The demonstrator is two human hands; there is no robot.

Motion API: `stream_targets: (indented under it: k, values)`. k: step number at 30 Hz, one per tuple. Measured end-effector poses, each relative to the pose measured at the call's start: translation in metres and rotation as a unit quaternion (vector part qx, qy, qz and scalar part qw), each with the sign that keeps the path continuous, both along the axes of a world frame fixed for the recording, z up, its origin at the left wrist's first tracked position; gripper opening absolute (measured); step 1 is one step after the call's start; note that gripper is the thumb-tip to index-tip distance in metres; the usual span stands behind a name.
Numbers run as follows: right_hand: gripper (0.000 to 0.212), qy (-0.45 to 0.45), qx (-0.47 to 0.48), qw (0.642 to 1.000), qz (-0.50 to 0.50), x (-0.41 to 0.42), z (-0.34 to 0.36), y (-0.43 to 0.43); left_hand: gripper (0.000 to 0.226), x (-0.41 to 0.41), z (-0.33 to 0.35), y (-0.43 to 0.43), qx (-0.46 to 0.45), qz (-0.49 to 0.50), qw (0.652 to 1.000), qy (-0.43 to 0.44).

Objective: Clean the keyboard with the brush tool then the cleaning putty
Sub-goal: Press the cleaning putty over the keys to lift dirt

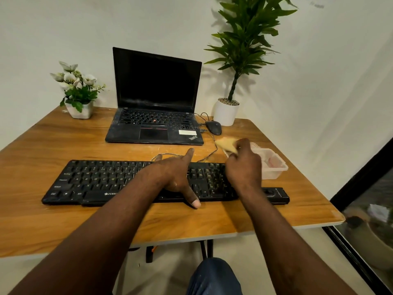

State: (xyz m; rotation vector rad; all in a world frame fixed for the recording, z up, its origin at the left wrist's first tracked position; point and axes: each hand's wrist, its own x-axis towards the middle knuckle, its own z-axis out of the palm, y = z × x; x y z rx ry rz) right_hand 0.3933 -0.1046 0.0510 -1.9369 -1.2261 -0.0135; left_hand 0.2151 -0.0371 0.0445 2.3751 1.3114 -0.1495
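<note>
A long black plastic keyboard (pixel 102 182) with low, square, matte keys lies across the glossy, wood-grained table (pixel 63 222), parallel to its near edge. The left hand (pixel 178 177) rests flat on the middle of the keyboard, fingers spread and fairly straight, holding nothing; its thumb reaches over the near rim and its forefinger points past the far rim. The right hand (pixel 244 167) hangs over the far right end of the keyboard with its fingers curled round a soft, pale yellow lump of putty (pixel 226 144), which sticks out of the fist in a blunt wedge shape toward the laptop. Just beyond that hand stands a clear, thin-walled plastic tub (pixel 274 167), rectangular with rounded corners. The brush tool (pixel 276 193), a straight, flat black bar, lies on the table at the keyboard's right end, in line with its near edge. Farther back are an open black laptop (pixel 157 103) with a dark screen and dusty, scuffed palm rest, a smooth oval black mouse (pixel 214 127) on a thin cord, white flowers in a faceted white pot (pixel 79 109), and a tall leafy plant (pixel 244 39) in a round white pot.
</note>
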Motion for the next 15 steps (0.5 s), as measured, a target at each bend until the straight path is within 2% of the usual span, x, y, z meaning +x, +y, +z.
stream_targets:
  k: [3, 11, 15]
  values:
    - [0.031, -0.051, -0.095, 0.993, 0.044, -0.021, -0.018, 0.007, 0.166, -0.003, -0.003, 0.001, -0.006, 0.0, 1.0, -0.013]
    - [0.025, -0.054, -0.094, 0.973, 0.202, -0.046, -0.027, -0.009, 0.167, -0.001, -0.005, 0.001, -0.001, -0.011, 1.0, -0.026]
    - [0.027, -0.04, -0.102, 0.944, 0.311, -0.023, -0.031, -0.032, 0.165, -0.001, -0.004, 0.0, 0.001, -0.011, 1.0, -0.018]
